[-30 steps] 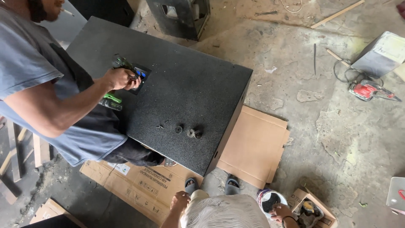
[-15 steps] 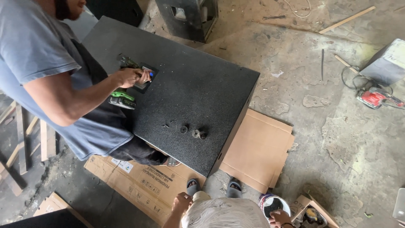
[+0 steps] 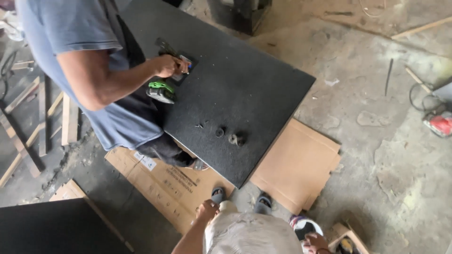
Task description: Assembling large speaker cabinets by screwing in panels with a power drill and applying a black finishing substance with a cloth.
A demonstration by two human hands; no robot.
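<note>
A rough grey concrete floor spreads out, dusty and cracked. Flattened brown cardboard sheets lie on it, and weathered wooden slats lie at one side.

Red power tool, flat cardboard

Soft, even daylight fills the scene, brightest on the concrete floor to the right of the black carpeted panel; the area left of the panel lies dimmer. Shadows are faint and diffuse, with no hard glare. The panel's dark surface swallows detail. Slight motion blur softens everything, and lines bend mildly toward the frame edges.
</note>
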